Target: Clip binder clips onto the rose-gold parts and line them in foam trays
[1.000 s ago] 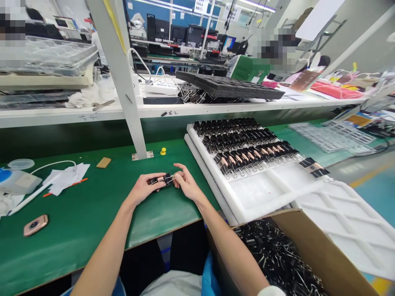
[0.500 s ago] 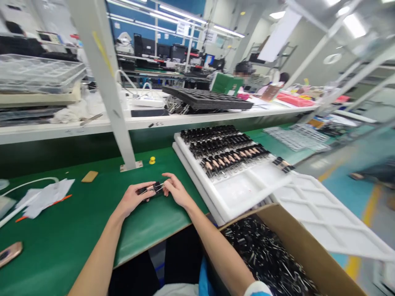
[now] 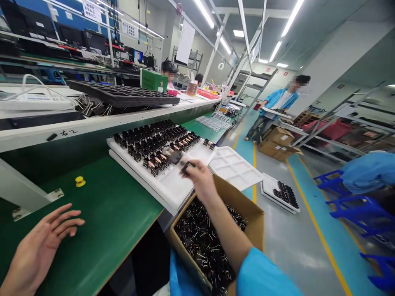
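My right hand (image 3: 200,174) holds a black binder clip (image 3: 187,167), blurred by motion, above the front part of a white tray (image 3: 175,181). Rows of black binder clips (image 3: 154,139) stand in the back and left of this tray, some with light brown pieces between them. Over the green table (image 3: 114,222) at the left, my left hand (image 3: 46,242) has its fingers apart and holds nothing. Below my right forearm, a cardboard box (image 3: 257,224) holds a heap of loose black clips (image 3: 203,238).
A yellow knob (image 3: 80,181) sits near the metal post foot. Behind the tray runs a white shelf edge (image 3: 101,121) with a black grid tray (image 3: 123,94). Another white tray (image 3: 236,166) lies right of the box's back. A person (image 3: 284,98) carries a tray in the aisle.
The view has turned to the right. My hands have parted: the right one has moved over the white tray with a clip, and the left one has let go and opened.
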Demonstrator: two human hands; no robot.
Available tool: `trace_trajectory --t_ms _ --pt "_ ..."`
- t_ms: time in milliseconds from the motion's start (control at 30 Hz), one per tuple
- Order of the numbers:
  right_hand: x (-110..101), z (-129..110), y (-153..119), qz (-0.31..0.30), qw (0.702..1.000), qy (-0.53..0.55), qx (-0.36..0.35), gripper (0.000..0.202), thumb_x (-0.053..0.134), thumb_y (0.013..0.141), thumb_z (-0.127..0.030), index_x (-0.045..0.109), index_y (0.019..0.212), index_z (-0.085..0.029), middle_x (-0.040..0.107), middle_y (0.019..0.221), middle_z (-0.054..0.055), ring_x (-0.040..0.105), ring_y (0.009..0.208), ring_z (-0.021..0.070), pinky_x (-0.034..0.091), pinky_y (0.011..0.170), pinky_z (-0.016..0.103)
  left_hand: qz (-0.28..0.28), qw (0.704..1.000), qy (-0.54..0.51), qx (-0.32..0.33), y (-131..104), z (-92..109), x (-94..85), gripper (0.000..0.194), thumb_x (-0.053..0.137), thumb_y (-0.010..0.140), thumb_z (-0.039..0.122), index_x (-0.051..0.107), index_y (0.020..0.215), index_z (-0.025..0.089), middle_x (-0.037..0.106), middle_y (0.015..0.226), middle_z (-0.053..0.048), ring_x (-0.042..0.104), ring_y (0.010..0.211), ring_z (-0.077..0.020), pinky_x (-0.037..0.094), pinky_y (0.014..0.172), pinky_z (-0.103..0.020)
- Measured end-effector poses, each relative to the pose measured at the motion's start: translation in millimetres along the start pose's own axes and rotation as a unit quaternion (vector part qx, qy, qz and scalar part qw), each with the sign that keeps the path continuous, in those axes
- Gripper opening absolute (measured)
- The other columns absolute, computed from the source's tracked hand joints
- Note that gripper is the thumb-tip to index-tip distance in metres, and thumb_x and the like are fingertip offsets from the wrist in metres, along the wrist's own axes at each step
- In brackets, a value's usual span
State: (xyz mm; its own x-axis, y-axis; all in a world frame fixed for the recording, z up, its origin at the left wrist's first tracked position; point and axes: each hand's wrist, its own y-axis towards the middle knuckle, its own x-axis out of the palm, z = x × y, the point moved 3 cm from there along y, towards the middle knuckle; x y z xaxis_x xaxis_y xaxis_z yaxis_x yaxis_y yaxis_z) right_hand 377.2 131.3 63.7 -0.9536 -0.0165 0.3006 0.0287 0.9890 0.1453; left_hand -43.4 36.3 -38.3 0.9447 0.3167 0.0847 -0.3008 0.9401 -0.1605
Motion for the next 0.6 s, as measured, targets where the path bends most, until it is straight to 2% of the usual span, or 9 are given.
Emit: trace_trajectory --t_ms 67,133,200,267,300,367,600 --pt "-58 -15 40 0.097 0.993 -0.048 -0.048 0.035 0.080 0.072 -0.034 0.058 0.095 -0.021 0.072 0.095 0.005 0.069 0.082 0.0191 0.055 0.073 0.034 0.009 1.000 0.003 0.004 1 0 -0.9 0.037 0.061 0.082 0.067 0.072 0.113 0.049 0.080 0.108 0.008 0.068 0.110 -0.0394 0.058 0.085 -0.054" --pt "-113 -22 77 0.190 0.967 -0.153 -0.070 0.039 0.080 0.067 -0.037 0.056 0.094 -0.020 0.072 0.091 0.005 0.066 0.082 0.0188 0.051 0.071 0.031 0.013 1.000 0.012 0.001 1 -2 -1.0 0.036 0.063 0.081 0.067 0.072 0.111 0.049 0.080 0.104 0.008 0.069 0.110 -0.0394 0.059 0.085 -0.054" --pt "-157 -24 105 0.255 0.914 -0.307 -0.074 0.041 0.075 0.067 -0.042 0.057 0.095 -0.019 0.072 0.088 0.007 0.064 0.080 0.0194 0.048 0.071 0.032 0.015 1.000 0.025 -0.002 2 -4 -0.9 0.037 0.065 0.079 0.068 0.072 0.110 0.049 0.081 0.103 0.008 0.070 0.109 -0.0393 0.060 0.084 -0.054" --pt "-185 -21 126 0.278 0.863 -0.416 -0.075 0.040 0.073 0.067 -0.043 0.058 0.095 -0.018 0.073 0.089 0.008 0.064 0.081 0.0211 0.047 0.075 0.035 0.015 0.999 0.037 -0.001 3 -5 -0.9 0.039 0.067 0.077 0.068 0.072 0.111 0.048 0.080 0.104 0.008 0.070 0.108 -0.0392 0.061 0.084 -0.055" --pt "-195 -19 134 0.278 0.847 -0.446 -0.076 0.039 0.073 0.066 -0.043 0.059 0.094 -0.018 0.073 0.090 0.009 0.064 0.083 0.0221 0.047 0.078 0.036 0.016 0.999 0.042 -0.001 4 -5 -0.8 0.039 0.067 0.077 0.068 0.072 0.111 0.048 0.080 0.105 0.008 0.070 0.108 -0.0392 0.061 0.083 -0.055" --pt "-206 -12 147 0.272 0.835 -0.472 -0.080 0.037 0.073 0.064 -0.040 0.061 0.092 -0.018 0.073 0.093 0.010 0.064 0.088 0.0237 0.046 0.082 0.037 0.018 0.999 0.049 -0.001 4 -6 -0.8 0.040 0.068 0.076 0.068 0.073 0.110 0.048 0.080 0.104 0.007 0.070 0.107 -0.0393 0.062 0.081 -0.055" --pt "-213 8 182 0.230 0.795 -0.554 -0.091 0.038 0.067 0.073 -0.043 0.063 0.102 -0.018 0.073 0.103 0.011 0.061 0.092 0.0226 0.045 0.083 0.035 0.018 0.997 0.069 -0.012 8 -9 -2.2 0.040 0.066 0.074 0.072 0.073 0.107 0.050 0.081 0.103 0.008 0.070 0.107 -0.0393 0.061 0.085 -0.057"
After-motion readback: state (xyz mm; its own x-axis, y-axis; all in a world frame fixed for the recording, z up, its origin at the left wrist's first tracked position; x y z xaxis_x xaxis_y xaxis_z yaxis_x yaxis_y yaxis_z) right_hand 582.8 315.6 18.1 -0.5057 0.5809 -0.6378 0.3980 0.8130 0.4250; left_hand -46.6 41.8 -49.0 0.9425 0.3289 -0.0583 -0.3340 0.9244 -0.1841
